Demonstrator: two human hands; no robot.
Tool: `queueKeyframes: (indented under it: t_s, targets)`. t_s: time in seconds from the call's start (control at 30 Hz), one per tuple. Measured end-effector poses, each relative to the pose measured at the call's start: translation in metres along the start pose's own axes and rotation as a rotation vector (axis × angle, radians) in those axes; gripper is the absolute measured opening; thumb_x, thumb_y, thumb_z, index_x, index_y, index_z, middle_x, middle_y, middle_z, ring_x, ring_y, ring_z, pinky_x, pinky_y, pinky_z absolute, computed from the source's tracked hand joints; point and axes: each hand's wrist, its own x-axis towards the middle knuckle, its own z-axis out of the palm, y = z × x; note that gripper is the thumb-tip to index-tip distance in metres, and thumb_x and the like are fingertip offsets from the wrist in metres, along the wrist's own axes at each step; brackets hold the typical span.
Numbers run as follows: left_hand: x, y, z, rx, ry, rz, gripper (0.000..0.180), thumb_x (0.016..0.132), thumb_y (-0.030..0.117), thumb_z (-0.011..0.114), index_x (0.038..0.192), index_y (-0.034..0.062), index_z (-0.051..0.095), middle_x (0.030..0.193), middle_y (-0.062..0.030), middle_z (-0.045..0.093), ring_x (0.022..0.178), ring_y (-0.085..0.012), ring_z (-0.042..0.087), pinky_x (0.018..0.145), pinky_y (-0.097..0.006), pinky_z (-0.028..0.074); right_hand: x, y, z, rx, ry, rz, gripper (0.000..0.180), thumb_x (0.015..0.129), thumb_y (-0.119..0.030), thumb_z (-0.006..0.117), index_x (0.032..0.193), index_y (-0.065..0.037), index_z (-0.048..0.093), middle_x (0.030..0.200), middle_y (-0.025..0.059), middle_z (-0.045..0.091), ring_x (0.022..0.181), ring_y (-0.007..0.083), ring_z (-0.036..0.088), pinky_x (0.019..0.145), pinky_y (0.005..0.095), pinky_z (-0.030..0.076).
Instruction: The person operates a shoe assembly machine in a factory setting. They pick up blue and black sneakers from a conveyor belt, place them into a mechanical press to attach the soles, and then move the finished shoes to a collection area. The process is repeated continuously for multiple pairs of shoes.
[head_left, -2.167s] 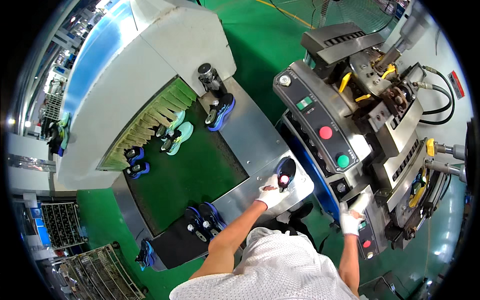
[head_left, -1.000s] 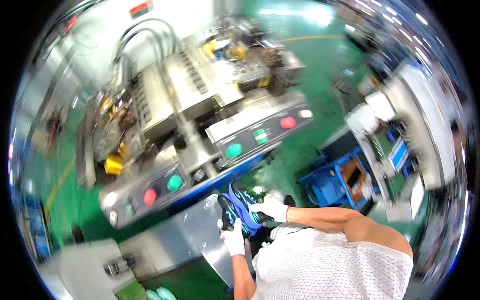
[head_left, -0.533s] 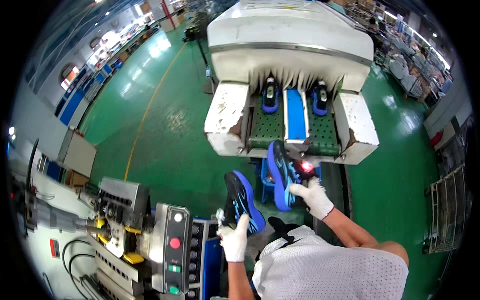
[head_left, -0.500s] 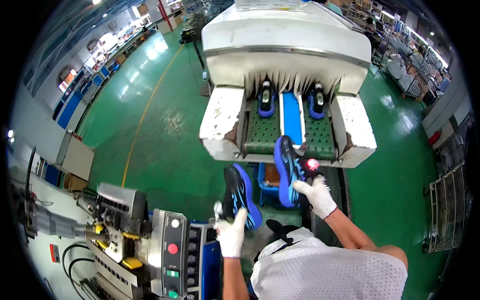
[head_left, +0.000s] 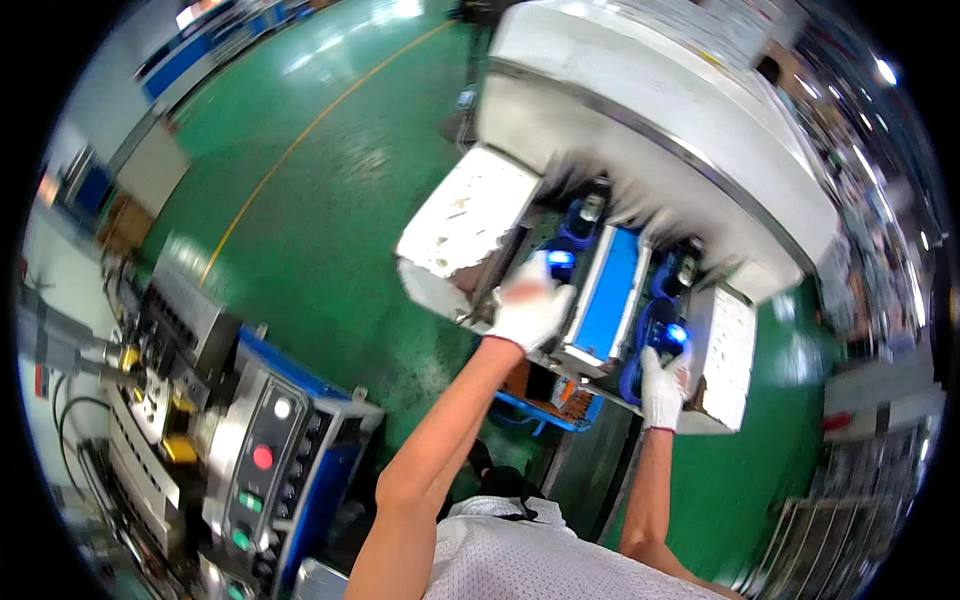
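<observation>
At the mouth of a white conveyor machine (head_left: pixel 640 125), both hands wear white gloves. My left hand (head_left: pixel 528 312), blurred, is closed at a dark shoe (head_left: pixel 562 265) on the left track; the glove covers most of it. On the right track, my right hand (head_left: pixel 662 388) grips the near end of a black shoe with a blue-purple sole (head_left: pixel 655 345). Just beyond these, another dark shoe (head_left: pixel 590 208) sits on the left track and one more (head_left: pixel 684 264) on the right, both near the fringed curtain. A blue strip (head_left: pixel 608 295) divides the tracks.
White side housings (head_left: pixel 462 215) flank the tracks. Below the conveyor is a blue basket (head_left: pixel 578 415) with brown contents. To my left stands a machine with a button panel (head_left: pixel 255 465). A wire rack (head_left: pixel 800 550) is at the lower right, on green floor (head_left: pixel 330 235).
Both hands have moved forward with the shoes, from in front of the conveyor onto its tracks. The left hand has also shifted right. My view has turned, so the machine appears tilted.
</observation>
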Motion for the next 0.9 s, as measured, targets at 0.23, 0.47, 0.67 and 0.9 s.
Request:
queueKeyframes:
  t_s: [0.23, 0.47, 0.67, 0.9]
  targets:
    - [-0.201, -0.098, -0.054, -0.112, 0.232, -0.033, 0.062, 0.091, 0.033, 0.069, 0.138, -0.004, 0.054, 0.138, -0.0277, 0.059, 0.129, -0.0421, 0.058, 0.109, -0.045, 0.047, -0.139, -0.135, 0.011, 0.721, -0.341, -0.562, 0.051, 0.102, -0.007, 0.061, 0.149, 0.006, 0.047, 0.149, 0.019, 0.056, 0.137, 0.0284, 0.054, 0.116, 0.0402, 0.041]
    - [-0.712, -0.239, -0.123, 0.303, 0.234, -1.346, 0.046, 0.093, 0.041, 0.053, 0.112, 0.0043, 0.072, 0.12, -0.025, 0.071, 0.112, -0.0415, 0.069, 0.094, -0.051, 0.055, -0.295, -0.082, 0.216, 0.187, -1.565, -0.752, 0.057, 0.099, -0.035, 0.071, 0.142, 0.0, 0.059, 0.117, 0.01, 0.069, 0.086, 0.0114, 0.062, 0.074, 0.0286, 0.053]
    - [-1.073, -0.074, -0.127, 0.356, 1.099, -2.031, 0.045, 0.099, 0.04, 0.051, 0.115, 0.0039, 0.071, 0.111, -0.0249, 0.072, 0.105, -0.0426, 0.07, 0.091, -0.054, 0.054, -0.354, -0.095, 0.244, -0.505, -1.572, -1.289, 0.058, 0.091, -0.036, 0.075, 0.136, 0.0, 0.062, 0.129, 0.0186, 0.067, 0.111, 0.0247, 0.067, 0.091, 0.0369, 0.056]
    - [-1.256, 0.038, -0.18, 0.246, 1.581, -2.158, 0.054, 0.095, 0.052, 0.056, 0.131, 0.0124, 0.064, 0.123, -0.0185, 0.072, 0.113, -0.0399, 0.069, 0.101, -0.051, 0.051, -0.415, -0.158, 0.212, -0.808, -1.459, -1.198, 0.055, 0.088, -0.037, 0.075, 0.129, -0.001, 0.069, 0.127, 0.0163, 0.071, 0.114, 0.0255, 0.068, 0.091, 0.0374, 0.057]
